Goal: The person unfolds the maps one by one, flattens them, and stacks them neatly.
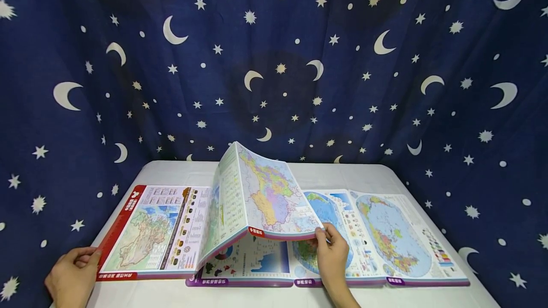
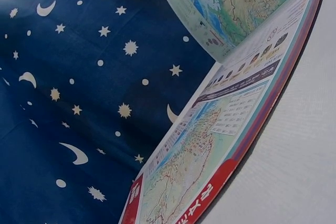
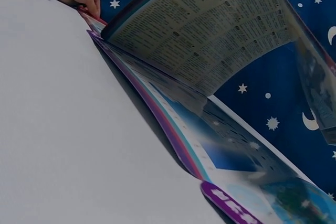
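A folding map with a red border (image 1: 147,236) lies partly flat at the left of the table, its other panels lifted into a peak. My left hand (image 1: 73,277) pinches its lower left edge between thumb and fingers. At the other end, my right hand (image 1: 334,255) grips the lower right corner of the raised map panel (image 1: 274,194). That panel's underside (image 3: 199,30), dense with printed text, shows in the right wrist view. Beneath it a purple-edged folding map (image 1: 394,236) lies spread open to the right, partly covered by the raised panels and my right hand.
A white-covered table (image 1: 342,175) carries both maps. Dark blue curtain (image 1: 282,61) with moons and stars hangs behind the table and along both sides. The purple-edged map's front edge (image 1: 239,283) lies near the wearer's side of the table.
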Tool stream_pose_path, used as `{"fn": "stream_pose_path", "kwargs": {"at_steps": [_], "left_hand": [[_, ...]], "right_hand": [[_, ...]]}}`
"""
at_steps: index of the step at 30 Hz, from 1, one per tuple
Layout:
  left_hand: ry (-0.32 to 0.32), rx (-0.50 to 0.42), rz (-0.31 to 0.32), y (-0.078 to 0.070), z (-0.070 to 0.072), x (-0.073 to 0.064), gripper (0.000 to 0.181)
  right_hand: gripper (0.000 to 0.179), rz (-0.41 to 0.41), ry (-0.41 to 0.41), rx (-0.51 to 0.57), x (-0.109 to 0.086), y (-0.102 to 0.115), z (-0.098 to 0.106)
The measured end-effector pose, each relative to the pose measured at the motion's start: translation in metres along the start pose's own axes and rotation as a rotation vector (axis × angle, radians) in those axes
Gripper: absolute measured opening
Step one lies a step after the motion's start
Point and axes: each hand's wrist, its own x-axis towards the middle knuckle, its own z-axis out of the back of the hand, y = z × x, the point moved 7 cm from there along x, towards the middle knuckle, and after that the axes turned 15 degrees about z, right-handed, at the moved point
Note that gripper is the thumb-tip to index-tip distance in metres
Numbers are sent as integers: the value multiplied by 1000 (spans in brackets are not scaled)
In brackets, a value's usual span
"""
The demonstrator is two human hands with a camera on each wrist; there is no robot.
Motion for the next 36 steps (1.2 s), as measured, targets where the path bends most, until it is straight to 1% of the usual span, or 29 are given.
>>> {"fn": "stream_pose_path", "kwargs": {"at_steps": [5,7,9,12,16,20,24,28,32,36], "left_hand": [[10,-3,21,1,0,0,29],[10,-7,21,1,0,-1,29],[9,-11,18,0,0,-1,29],[14,-10,24,0,-1,-1,31],[36,-3,41,2,-3,1,34],[42,16,25,4,-1,2,34],[33,26,-9,4,1,3,31],[33,19,-27,3,1,3,30],[33,26,-18,3,-1,2,29],[44,35,25,5,-2,3,31]], "right_hand": [[17,4,-12,-46,5,20,9],[16,0,-19,-45,6,21,13],[16,-3,-28,-46,7,15,16],[15,-11,-36,-49,7,-1,19],[16,-1,-47,-48,7,-13,25],[18,-3,-41,-28,7,-18,26],[19,-4,-29,-51,7,-20,26],[17,9,-57,-74,9,-21,31],[18,1,-73,-100,11,-23,38],[20,-23,-62,-141,12,-26,43]]}}
